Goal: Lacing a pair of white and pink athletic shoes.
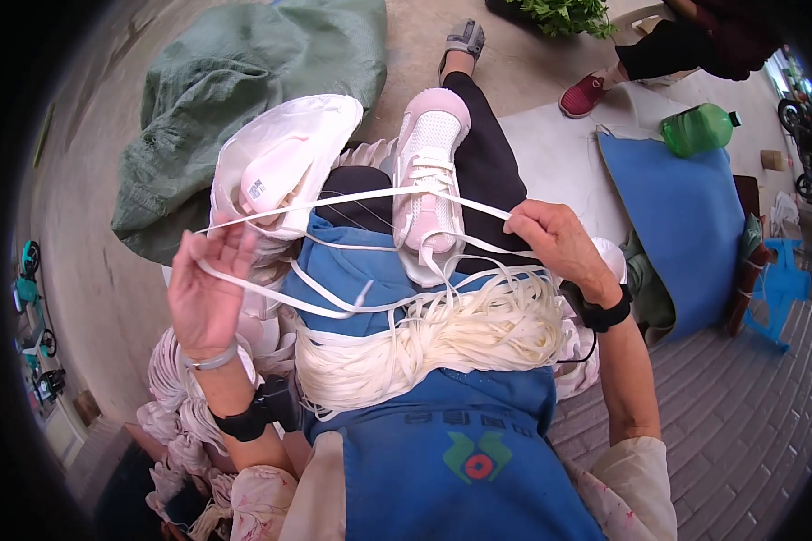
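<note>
A pale pink and white sneaker [431, 135] rests on my lap, its toe pointing away from me. White shoelace [352, 196] threads through its upper eyelets and stretches out to both sides. My left hand [212, 288] is raised at the left with the lace caught in its fingers, a loop hanging below. At the right, my right hand [564, 242] pinches the lace between thumb and fingers. Across my blue apron [442, 451] lies a thick bundle of cream laces [442, 338]. A white shoe upper [284, 162] with a pink insert sits left of the sneaker.
A green woven sack [253, 81] lies beyond on the left. Bundled pinkish pieces [176, 379] are piled by my left arm. To the right are a blue mat [672, 216], a green bottle [699, 131] and a blue stool [779, 293]. Another person's red shoe [582, 96] shows at far right.
</note>
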Demonstrator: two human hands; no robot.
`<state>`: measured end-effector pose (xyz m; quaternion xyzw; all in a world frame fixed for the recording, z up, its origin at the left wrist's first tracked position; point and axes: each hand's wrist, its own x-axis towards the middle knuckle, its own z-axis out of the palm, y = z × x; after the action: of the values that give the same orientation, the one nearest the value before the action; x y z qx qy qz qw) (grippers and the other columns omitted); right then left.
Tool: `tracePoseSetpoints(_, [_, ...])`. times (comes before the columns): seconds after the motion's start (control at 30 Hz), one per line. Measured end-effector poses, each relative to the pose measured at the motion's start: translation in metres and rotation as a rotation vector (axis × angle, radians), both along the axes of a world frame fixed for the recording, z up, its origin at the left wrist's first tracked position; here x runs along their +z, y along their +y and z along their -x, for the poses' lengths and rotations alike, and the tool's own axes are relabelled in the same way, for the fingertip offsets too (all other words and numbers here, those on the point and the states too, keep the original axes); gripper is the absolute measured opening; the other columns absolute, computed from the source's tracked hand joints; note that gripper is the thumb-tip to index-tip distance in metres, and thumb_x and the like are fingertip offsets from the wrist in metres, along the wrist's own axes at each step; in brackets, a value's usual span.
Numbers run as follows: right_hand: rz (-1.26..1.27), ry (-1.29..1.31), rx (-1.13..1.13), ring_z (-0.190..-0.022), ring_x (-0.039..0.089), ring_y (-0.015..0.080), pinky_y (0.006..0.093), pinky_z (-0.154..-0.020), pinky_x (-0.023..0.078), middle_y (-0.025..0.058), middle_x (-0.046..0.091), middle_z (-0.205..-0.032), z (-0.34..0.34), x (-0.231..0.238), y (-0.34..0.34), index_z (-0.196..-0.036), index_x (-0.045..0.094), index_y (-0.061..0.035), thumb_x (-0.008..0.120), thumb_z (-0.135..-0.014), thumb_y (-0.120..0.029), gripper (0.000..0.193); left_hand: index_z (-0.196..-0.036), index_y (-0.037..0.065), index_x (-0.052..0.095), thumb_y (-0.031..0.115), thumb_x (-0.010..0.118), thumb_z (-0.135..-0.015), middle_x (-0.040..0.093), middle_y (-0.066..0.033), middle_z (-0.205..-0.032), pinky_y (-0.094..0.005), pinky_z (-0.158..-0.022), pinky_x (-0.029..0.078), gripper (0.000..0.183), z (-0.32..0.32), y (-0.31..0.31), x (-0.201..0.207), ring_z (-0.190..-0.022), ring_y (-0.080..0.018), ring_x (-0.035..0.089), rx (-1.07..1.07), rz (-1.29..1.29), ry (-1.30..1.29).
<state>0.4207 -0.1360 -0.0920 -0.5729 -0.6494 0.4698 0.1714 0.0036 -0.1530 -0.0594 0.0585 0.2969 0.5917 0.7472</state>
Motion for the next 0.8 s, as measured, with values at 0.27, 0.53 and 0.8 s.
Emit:
tracePoseSetpoints(0.27, [0.273, 0.078, -0.378, -0.060, 0.046, 0.0066, 0.0230, -0.054, 0.041, -0.0029, 0.053, -0.066, -0.059, -0.043, -0.008, -0.079, 0.066, -0.0033, 0.057, -0.087, -0.028, 0.028, -0.097, -0.002, 0.058, 0.012, 0.044, -0.095, 0.051, -0.0186, -0.127, -0.0581, -0.114, 0.015, 0.020, 0.119, 0.009, 0.036, -0.131, -0.0393, 0.035, 0.560, -0.041, 0.261])
tracePoseSetpoints(0.53, [-0.040, -0.365, -0.350, -0.061, 0.058, 0.0286, 0.0370, -0.060, 0.047, 0.0135, 0.061, -0.067, -0.067, -0.077, 0.001, -0.081, 0.063, 0.0015, 0.058, -0.084, -0.021, 0.024, -0.111, -0.006, 0.054, 0.013, 0.044, -0.096, 0.053, -0.0119, -0.097, -0.0371, -0.087, 0.041, 0.025, 0.124, 0.014, 0.040, -0.083, -0.0205, 0.049, 0.301, -0.352, 0.114])
tracePoseSetpoints(0.8, [-0.529, -0.127, -0.145, -0.081, 0.060, 0.0338, 0.0410, -0.071, 0.050, 0.0141, 0.057, -0.095, 0.004, -0.025, 0.005, -0.096, 0.061, -0.0048, 0.058, -0.085, -0.009, 0.012, -0.118, -0.003, 0.057, 0.014, 0.049, -0.097, 0.065, -0.0071, -0.101, -0.0153, -0.053, 0.038, 0.028, -0.113, 0.055, 0.007, -0.058, -0.0017, 0.045, -0.504, -0.224, 1.264])
